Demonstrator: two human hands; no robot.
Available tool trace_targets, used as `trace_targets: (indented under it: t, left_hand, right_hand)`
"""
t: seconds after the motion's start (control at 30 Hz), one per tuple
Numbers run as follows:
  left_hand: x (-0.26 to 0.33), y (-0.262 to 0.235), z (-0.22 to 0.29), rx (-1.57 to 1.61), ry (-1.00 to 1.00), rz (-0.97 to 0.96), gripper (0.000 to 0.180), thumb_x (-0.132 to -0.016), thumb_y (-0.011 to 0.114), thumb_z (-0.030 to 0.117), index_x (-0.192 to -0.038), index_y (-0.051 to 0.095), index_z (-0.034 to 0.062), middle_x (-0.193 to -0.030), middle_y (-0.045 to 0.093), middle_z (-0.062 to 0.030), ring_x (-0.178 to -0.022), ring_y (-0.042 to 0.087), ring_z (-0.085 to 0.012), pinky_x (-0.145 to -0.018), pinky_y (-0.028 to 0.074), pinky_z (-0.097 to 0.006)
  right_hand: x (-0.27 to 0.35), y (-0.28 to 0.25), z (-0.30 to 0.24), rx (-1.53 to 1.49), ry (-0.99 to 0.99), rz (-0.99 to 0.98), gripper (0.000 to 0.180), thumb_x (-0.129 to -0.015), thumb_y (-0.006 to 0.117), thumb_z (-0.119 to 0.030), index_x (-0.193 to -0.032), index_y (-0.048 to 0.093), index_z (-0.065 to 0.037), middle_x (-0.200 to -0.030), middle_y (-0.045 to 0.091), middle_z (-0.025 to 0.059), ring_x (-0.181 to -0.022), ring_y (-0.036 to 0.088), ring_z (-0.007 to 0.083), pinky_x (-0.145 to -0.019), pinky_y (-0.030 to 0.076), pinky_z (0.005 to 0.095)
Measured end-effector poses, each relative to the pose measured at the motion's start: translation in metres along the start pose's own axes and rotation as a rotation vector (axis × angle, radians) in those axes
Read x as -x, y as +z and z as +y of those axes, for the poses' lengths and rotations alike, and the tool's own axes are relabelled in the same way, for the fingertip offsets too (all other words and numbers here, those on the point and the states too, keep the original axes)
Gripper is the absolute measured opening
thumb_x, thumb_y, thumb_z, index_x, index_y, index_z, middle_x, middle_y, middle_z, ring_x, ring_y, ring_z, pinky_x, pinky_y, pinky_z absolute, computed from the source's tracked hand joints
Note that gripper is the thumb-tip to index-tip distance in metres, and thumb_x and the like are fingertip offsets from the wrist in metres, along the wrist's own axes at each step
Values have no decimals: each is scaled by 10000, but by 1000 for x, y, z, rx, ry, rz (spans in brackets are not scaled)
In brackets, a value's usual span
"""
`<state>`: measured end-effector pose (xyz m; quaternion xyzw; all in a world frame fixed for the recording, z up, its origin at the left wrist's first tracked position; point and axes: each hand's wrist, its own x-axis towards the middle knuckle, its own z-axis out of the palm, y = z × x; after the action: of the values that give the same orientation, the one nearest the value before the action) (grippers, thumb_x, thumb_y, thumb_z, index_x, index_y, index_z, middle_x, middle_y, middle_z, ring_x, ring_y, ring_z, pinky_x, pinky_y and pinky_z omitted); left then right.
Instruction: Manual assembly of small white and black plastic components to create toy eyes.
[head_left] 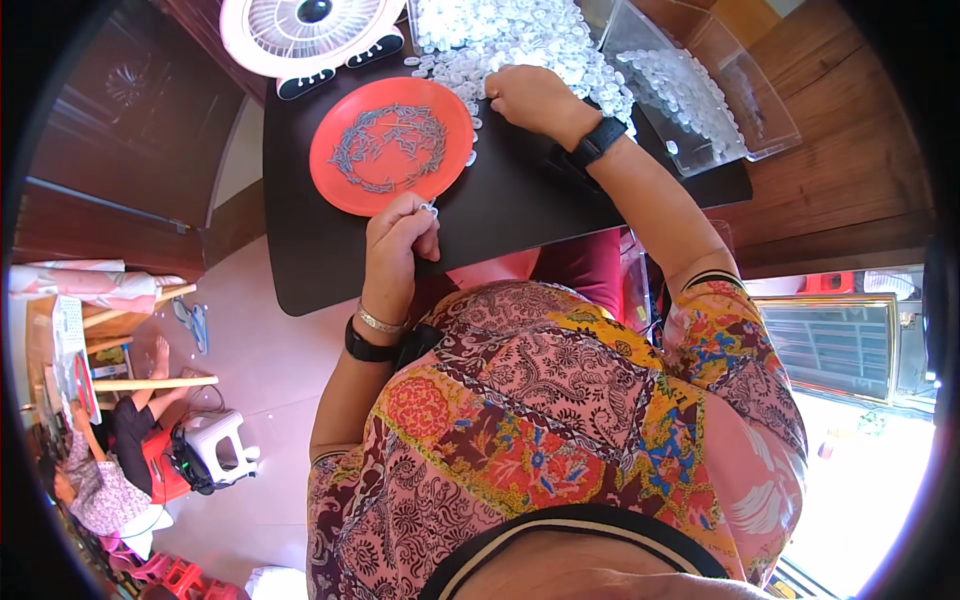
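Note:
My left hand is at the near edge of a black table, its fingers pinched on a small white ring-shaped part. Just beyond that hand lies an orange plate holding several small grey metal pieces. My right hand rests knuckles-up on a heap of small white round plastic parts at the far side of the table, its fingers curled into the pile. Both wrists carry black bands.
A clear plastic box with more white parts stands at the right of the table. A white fan sits at the far left corner. At lower left another person sits on the floor beside a white stool. Wooden furniture surrounds the table.

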<state>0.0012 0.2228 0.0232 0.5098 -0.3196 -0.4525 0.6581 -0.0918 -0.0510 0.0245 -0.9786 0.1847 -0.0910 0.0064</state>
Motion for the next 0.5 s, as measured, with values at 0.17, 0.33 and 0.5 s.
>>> trace_targets:
  t: [0.17, 0.33, 0.5]
  left_hand:
    - [0, -3, -2, 40, -5, -10, 170, -857, 465, 113, -707, 491, 37, -594, 425, -11, -518, 424, -118, -514, 360, -246]
    - [0, -2, -3, 38, -1, -9, 179, -865, 463, 114, -705, 483, 39, -597, 424, -11, -528, 430, -118, -523, 364, -249]
    - [0, 1, -1, 0, -15, -6, 179, -859, 464, 120, -700, 482, 40, -596, 427, -13, -530, 428, -119, -525, 363, -250]
  right_hand:
    - [-4, -1, 6, 2, -39, 16, 138, -789, 585, -204, -848, 572, -79, -790, 624, 136, -806, 600, 344, -697, 464, 447]
    - [3, -10, -1, 4, 43, 34, 118, -797, 564, -169, -851, 563, -65, -758, 626, 163, -780, 608, 369, -676, 456, 465]
    - [0, -10, -3, 3, 57, 32, 99, -793, 533, -125, -857, 559, -55, -755, 623, 174, -785, 607, 376, -677, 455, 465]
